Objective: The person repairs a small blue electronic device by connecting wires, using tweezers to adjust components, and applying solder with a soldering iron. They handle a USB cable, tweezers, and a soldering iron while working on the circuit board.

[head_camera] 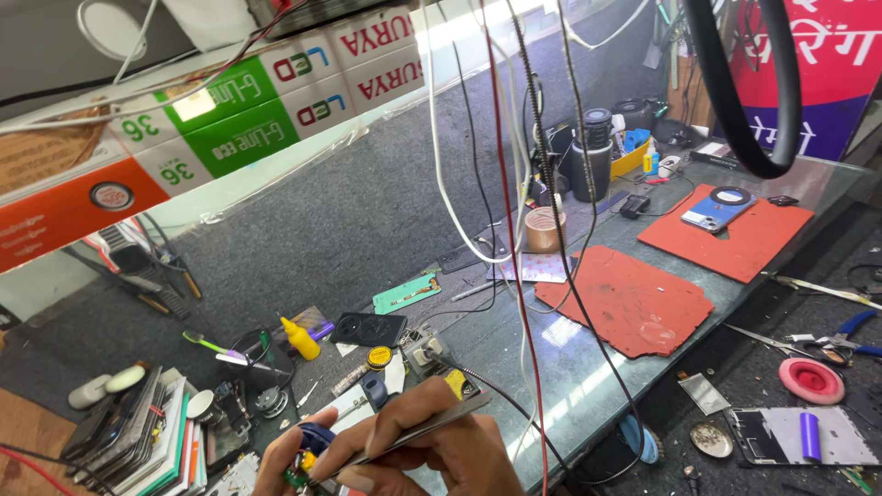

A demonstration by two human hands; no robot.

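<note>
My right hand point(432, 445) sits at the bottom middle, fingers pinched on a pair of metal tweezers point(441, 422) that slant down to the left. Just left of it, my left hand point(280, 464) shows only its fingertips, holding a small green and blue component point(308, 450) at the tweezers' tip. Both hands hover over the near edge of the glass-topped workbench point(514, 358).
Two red mats point(625, 298) lie to the right, the far one carrying a blue phone point(717, 209). A yellow dropper bottle point(299, 338), a tape roll point(546, 230), an opened phone point(799, 434), blue-handled pliers point(850, 335) and stacked devices point(129, 432) surround the hands. Red, white and black wires point(514, 230) hang across the middle.
</note>
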